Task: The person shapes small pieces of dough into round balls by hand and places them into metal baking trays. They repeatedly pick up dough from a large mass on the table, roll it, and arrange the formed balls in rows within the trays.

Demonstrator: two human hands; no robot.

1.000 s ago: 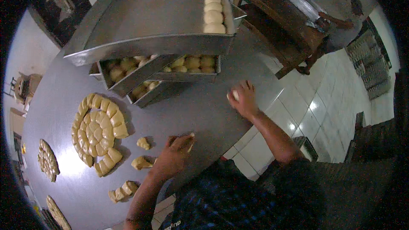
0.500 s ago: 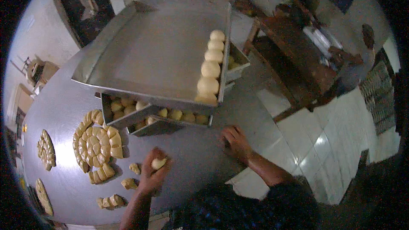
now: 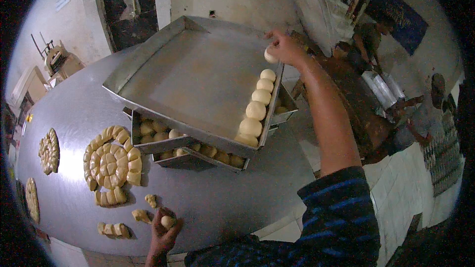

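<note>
The right hand (image 3: 287, 51) has its fingers closed on a ball (image 3: 270, 56) by the far right corner of the tray (image 3: 193, 69); below that grip, six more balls (image 3: 256, 111) form one row, seemingly almost complete. The left hand (image 3: 161, 234) cups one spare ball (image 3: 167, 222). Much dough looks unshaped: left of this hand lie two lumps (image 3: 142, 216), two strips (image 3: 114, 230) and three slabs (image 3: 110, 163). Balls in the lower trays (image 3: 168, 145) are too hidden to count.
</note>
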